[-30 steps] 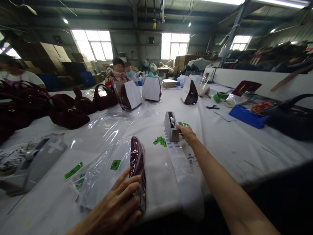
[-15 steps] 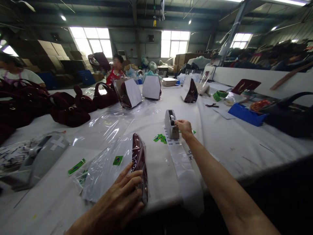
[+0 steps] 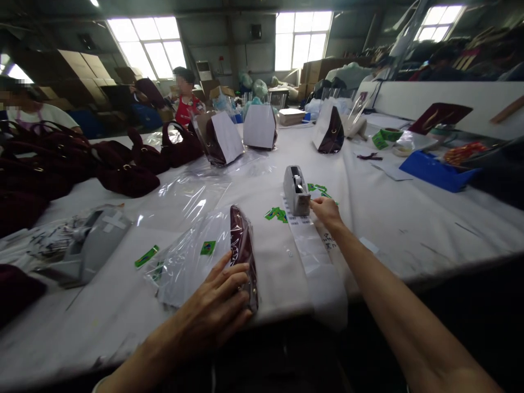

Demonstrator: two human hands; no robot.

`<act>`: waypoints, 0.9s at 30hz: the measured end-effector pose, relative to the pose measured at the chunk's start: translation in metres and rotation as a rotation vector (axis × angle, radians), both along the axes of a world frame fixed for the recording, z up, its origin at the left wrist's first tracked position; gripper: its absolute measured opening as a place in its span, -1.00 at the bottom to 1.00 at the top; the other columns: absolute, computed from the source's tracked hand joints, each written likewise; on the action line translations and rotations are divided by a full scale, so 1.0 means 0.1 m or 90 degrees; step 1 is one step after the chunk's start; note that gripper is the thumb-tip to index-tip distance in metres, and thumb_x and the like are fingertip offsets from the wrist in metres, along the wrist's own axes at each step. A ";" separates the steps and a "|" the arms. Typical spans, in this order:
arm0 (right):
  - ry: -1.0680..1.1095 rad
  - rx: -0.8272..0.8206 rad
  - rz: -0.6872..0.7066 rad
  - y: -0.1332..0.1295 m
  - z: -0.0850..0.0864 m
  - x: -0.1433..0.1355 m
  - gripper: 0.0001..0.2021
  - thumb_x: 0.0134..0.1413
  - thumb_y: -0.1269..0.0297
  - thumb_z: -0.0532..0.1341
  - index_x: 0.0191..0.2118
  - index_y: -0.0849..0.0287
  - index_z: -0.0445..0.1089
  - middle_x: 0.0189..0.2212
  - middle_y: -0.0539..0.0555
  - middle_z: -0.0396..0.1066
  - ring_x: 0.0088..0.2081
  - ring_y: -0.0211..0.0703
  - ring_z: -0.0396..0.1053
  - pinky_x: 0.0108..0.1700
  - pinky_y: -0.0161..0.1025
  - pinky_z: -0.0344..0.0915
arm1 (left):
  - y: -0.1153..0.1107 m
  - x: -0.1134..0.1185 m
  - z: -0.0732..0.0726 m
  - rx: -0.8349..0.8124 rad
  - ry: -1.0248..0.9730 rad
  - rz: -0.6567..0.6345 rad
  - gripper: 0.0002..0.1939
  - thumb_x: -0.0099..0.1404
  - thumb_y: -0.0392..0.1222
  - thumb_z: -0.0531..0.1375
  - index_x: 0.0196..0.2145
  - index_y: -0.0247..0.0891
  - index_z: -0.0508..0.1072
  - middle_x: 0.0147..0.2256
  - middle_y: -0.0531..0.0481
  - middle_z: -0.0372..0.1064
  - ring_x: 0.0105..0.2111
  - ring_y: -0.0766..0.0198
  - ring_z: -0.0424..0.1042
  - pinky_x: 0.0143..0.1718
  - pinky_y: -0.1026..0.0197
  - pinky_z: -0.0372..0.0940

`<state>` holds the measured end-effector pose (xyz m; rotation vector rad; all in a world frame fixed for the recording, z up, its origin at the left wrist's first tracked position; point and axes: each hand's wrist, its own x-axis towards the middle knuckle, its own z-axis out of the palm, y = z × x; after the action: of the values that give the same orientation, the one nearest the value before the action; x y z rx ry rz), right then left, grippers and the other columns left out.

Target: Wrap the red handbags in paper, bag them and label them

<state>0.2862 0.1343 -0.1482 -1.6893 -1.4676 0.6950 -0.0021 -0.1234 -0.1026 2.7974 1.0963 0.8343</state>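
Observation:
My left hand (image 3: 216, 305) lies over a maroon handbag (image 3: 242, 234) in clear plastic, fingers stretched across its side. The bag lies on the table with its wrapping and a white sheet (image 3: 192, 256) spread to the left, a green sticker (image 3: 208, 248) on it. My right hand (image 3: 327, 212) is closed in a pinch at the front edge of a grey tape dispenser (image 3: 295, 191), on the end of the tape; the strip itself is barely visible. The dispenser stands on a strip of printed labels (image 3: 303, 240). Green stickers (image 3: 276, 214) lie beside it.
Several maroon bags (image 3: 126, 172) are heaped at the left, near a second tape dispenser (image 3: 100, 234). Wrapped bags (image 3: 331, 131) stand farther back. A blue box (image 3: 438, 170) and a green tape roll (image 3: 387, 136) lie right. Two people (image 3: 186, 103) are across the table.
My right hand has moved from the tape roll to the dispenser's front edge. My left hand has stayed on the handbag. The whole view has shifted, with the table higher in it.

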 end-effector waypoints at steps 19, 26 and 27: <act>-0.116 0.171 0.885 -1.23 0.28 -1.09 -0.86 0.06 0.27 0.40 -0.43 0.15 0.46 -0.50 -0.08 0.45 -0.43 -0.28 0.35 -0.30 -0.32 0.18 | -0.01 0.02 0.10 0.003 0.050 0.023 -0.90 0.33 -0.34 0.19 -0.19 -0.25 0.48 -0.17 -0.04 0.34 0.06 0.15 0.33 0.40 -0.20 0.00; -0.169 0.351 0.727 -1.08 0.08 -1.05 -0.56 -0.15 -0.09 0.47 -0.38 0.16 0.37 -0.40 0.01 0.46 -0.37 -0.16 0.33 -0.19 -0.19 0.16 | 0.00 0.00 0.06 -0.014 0.049 0.024 -0.89 0.34 -0.34 0.19 -0.19 -0.24 0.48 -0.14 -0.05 0.34 0.08 0.13 0.32 0.40 -0.21 -0.01; -0.156 0.342 0.711 -1.08 0.06 -1.02 -0.54 -0.17 -0.10 0.47 -0.37 0.16 0.37 -0.39 0.01 0.45 -0.36 -0.16 0.33 -0.19 -0.20 0.16 | 0.00 0.01 0.06 -0.014 0.049 0.025 -0.89 0.34 -0.33 0.19 -0.19 -0.24 0.48 -0.15 -0.05 0.33 0.08 0.13 0.32 0.40 -0.22 -0.02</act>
<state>0.1843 0.0264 -0.1423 -0.4544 -2.4926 0.5455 -0.0013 -0.1237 -0.0964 2.8205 1.1662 0.7179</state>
